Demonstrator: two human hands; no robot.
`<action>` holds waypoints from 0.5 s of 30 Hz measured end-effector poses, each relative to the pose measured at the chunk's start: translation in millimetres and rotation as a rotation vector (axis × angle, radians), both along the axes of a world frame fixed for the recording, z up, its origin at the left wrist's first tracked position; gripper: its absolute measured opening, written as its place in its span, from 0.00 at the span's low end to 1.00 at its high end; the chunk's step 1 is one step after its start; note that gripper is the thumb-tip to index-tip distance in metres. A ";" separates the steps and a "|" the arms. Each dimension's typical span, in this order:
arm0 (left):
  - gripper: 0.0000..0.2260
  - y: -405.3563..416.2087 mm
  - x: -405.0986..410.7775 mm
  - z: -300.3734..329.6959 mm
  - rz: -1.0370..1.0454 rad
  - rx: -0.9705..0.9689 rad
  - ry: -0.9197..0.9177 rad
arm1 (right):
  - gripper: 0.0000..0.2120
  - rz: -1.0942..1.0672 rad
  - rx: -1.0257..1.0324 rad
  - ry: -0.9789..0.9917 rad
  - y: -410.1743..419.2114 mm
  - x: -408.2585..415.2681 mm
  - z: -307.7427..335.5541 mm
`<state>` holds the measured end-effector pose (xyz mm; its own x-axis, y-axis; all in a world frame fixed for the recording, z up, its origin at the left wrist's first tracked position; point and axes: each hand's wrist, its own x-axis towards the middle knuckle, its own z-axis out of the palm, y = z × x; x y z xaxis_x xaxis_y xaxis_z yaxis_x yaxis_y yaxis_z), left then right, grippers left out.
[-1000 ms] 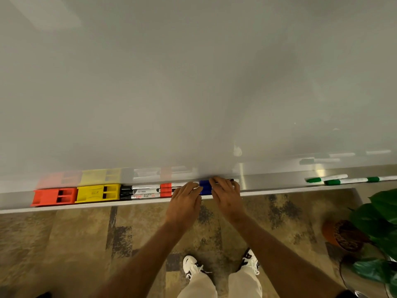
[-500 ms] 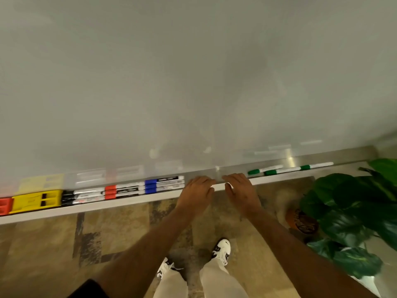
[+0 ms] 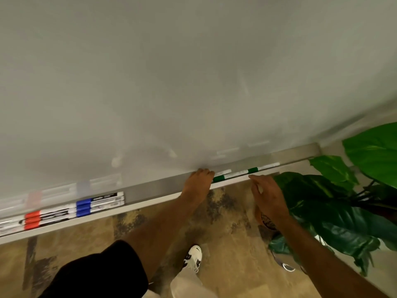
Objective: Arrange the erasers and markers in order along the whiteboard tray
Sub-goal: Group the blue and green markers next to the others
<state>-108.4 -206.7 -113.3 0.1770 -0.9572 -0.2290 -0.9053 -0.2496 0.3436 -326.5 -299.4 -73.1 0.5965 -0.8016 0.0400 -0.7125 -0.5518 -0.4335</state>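
Where the left hand (image 3: 196, 182) rests its curled fingers on the tray (image 3: 150, 190), it touches the capped end of the nearest green marker (image 3: 223, 177), but whether it has closed on that marker or only presses against it cannot be told, since the fingertips hide the contact. Just beside it, the right hand (image 3: 267, 196) hovers at the tray's front edge, fingers loosely spread and holding nothing, close to a second green marker (image 3: 261, 168) that lies end to end with the first, further right. Both green markers sit well apart from the ordered group. Far along the tray to the left, the blue markers (image 3: 100, 203) lie stacked side by side, touching the red markers (image 3: 46, 218) next to them, with more markers running out of view at the left edge. By the look of it, most of the sorting is done; what seems left is bringing the two green markers over to join the row after the blue ones. A leafy plant (image 3: 335, 203) stands near the tray's right end.
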 end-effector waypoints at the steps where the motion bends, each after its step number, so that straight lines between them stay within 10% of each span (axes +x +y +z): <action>1: 0.19 -3.9 -0.5 -2.9 -0.002 0.013 -0.002 | 0.12 -0.009 -0.001 0.015 -6.1 -3.0 -2.0; 15: 0.15 13.7 -4.6 12.2 0.128 -0.033 0.121 | 0.14 0.005 0.059 0.111 -71.3 9.7 -26.2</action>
<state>-113.0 -193.0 -101.1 0.2706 -0.9361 -0.2248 -0.8186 -0.3466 0.4581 -316.7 -370.8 -99.3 0.5985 -0.7978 -0.0734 -0.7553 -0.5313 -0.3837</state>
